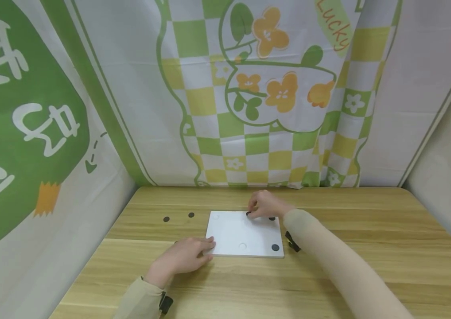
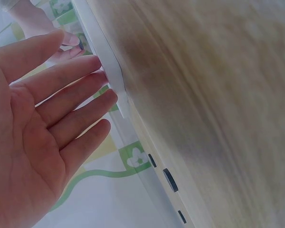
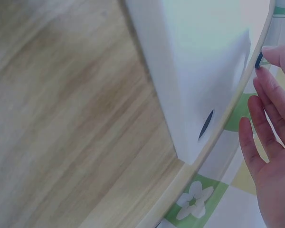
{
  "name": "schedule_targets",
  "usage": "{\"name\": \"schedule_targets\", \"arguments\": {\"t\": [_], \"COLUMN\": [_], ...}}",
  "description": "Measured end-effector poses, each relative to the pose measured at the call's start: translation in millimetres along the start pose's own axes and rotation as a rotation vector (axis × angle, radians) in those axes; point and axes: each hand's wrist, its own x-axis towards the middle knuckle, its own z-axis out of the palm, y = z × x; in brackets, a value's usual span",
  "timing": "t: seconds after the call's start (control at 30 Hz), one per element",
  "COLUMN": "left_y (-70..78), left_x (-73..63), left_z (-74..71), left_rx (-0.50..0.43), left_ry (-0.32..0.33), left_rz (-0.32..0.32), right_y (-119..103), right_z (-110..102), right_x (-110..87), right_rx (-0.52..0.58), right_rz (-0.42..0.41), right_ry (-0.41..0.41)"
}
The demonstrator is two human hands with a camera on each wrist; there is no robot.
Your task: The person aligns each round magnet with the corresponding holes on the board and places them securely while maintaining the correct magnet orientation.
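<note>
A white rectangular board (image 1: 245,232) lies flat on the wooden table. My right hand (image 1: 267,204) is over its back edge, pinching a small black disc (image 3: 259,60) between thumb and index finger. The other fingers of that hand spread loosely in the right wrist view. At the board's left front corner rests my left hand (image 1: 185,256), fingertips on the edge and fingers nearly straight. Black discs sit on the board at its back right (image 1: 272,218) and front right corner (image 1: 275,247). Round shallow recesses show at the back left (image 1: 215,216) and front middle (image 1: 242,246).
Left of the board, two loose black discs (image 1: 166,219) (image 1: 191,215) lie on the table (image 1: 369,248). A third disc (image 2: 182,216) shows in the left wrist view, mostly hidden behind my left hand in the head view. Printed cloth (image 1: 245,146) hangs behind the table.
</note>
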Motion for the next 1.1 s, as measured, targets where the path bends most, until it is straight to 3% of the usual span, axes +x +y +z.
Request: {"name": "schedule_targets", "arguments": {"t": [0.27, 0.7, 1.1], "left_y": [0.5, -0.3, 1.2], "left_x": [-0.3, 0.6, -0.1], "left_z": [-0.4, -1.1, -2.2], "left_rx": [-0.001, -0.003, -0.004], "left_ry": [-0.001, -0.008, -0.007], "left_rz": [-0.005, -0.008, -0.011], "right_y": [-4, -12, -13], "right_z": [3, 6, 11], "right_x": [5.2, 11.0, 11.8], "right_rx": [-0.002, 0.002, -0.024], "right_rz": [-0.051, 0.004, -0.025], "right_ry": [-0.001, -0.027, -0.010]}}
